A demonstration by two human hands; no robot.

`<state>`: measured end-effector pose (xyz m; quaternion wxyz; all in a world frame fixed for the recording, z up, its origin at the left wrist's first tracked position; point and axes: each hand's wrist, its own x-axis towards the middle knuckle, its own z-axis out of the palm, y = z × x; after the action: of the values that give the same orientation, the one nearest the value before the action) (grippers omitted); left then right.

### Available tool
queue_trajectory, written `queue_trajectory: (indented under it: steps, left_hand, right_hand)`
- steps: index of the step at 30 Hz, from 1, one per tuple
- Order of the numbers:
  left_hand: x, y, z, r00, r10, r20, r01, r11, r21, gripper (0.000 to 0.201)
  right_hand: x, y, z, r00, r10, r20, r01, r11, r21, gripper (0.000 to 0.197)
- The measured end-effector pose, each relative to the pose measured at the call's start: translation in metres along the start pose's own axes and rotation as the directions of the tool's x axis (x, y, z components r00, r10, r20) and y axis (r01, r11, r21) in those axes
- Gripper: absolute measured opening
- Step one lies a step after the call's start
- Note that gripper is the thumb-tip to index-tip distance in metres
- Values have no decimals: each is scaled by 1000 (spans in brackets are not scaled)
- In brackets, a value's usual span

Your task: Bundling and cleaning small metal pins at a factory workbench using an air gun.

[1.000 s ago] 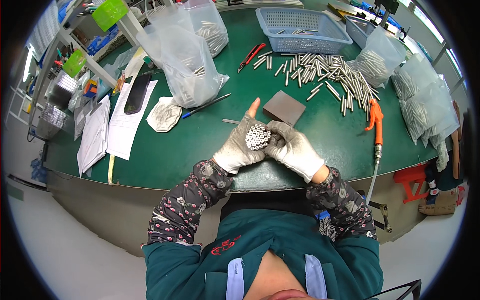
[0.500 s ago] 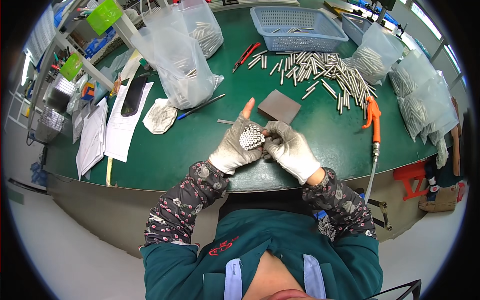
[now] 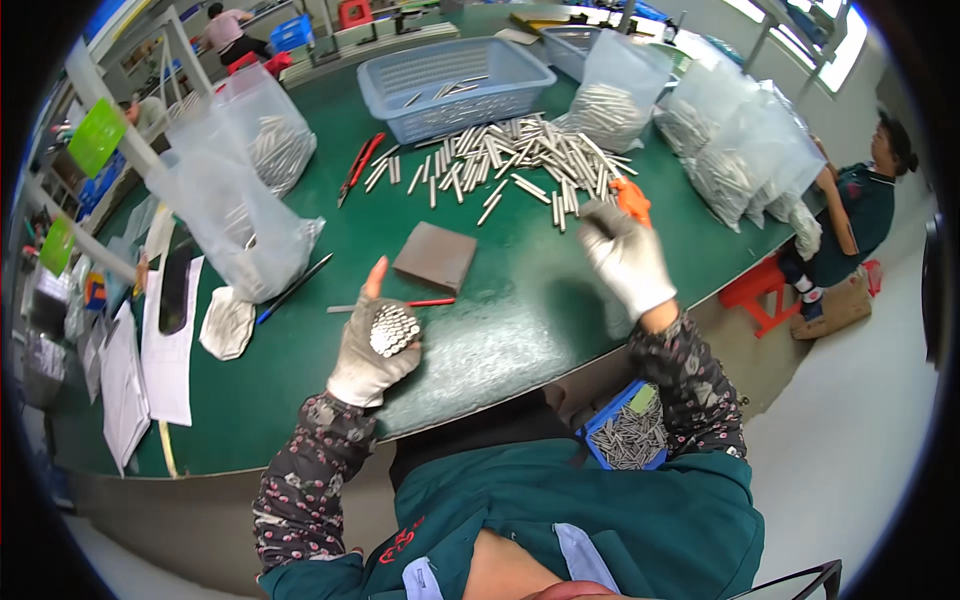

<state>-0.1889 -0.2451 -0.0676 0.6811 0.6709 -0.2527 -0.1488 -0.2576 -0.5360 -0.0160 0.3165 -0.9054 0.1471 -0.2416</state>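
My left hand (image 3: 366,368), in a white and grey work glove with a bare thumb, is closed round a tight bundle of short metal pins (image 3: 394,331), their round ends facing up. Just beyond its fingers lie a thin grey strip (image 3: 342,309) and a slim red stick (image 3: 432,302); whether they are one piece is hidden. My gloved right hand (image 3: 625,258) is over an orange air blow gun (image 3: 632,201) at the right of the table. Only the gun's upper part shows, and the blurred fingers do not reveal a grip. A brown-grey square block (image 3: 436,256) lies between the hands.
Loose pins (image 3: 520,150) spread before a blue basket (image 3: 455,90). Bags of pins stand left (image 3: 235,225) and right (image 3: 730,165). A red cutter (image 3: 360,170), pen (image 3: 295,288), cloth pad (image 3: 228,323) and phone (image 3: 175,290) lie leftward. A blue pin bin (image 3: 628,435) is below the edge. Someone sits right (image 3: 868,220).
My right hand has left the bundle and moved right to the air blow gun. The left hand still holds the pins. The whole view has shifted, bringing the blue bin and seated person into sight.
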Motion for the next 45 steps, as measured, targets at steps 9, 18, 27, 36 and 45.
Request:
queue_trajectory:
  steps: [9,18,27,36,45]
  left_hand:
    - [1,1,3,999,24,44,-25,1000,9,98]
    - [3,-1,-2,999,-9,49,9,1000,-2,101]
    - [5,3,-2,995,37,95,-46,995,91,97]
    - [3,4,-2,993,39,112,-49,995,86,96]
    - [4,-1,-2,988,136,78,-148,975,168,94]
  right_hand:
    - [45,85,-54,805,569,168,-418,745,-520,52]
    - [18,116,-62,898,264,351,-434,410,802,40]
    - [-29,-8,-72,451,-338,826,50,933,355,49]
    - [-74,-44,-81,-161,-78,984,-763,642,-74,44]
    - [-74,-47,-85,-64,-401,914,-432,837,337,54]
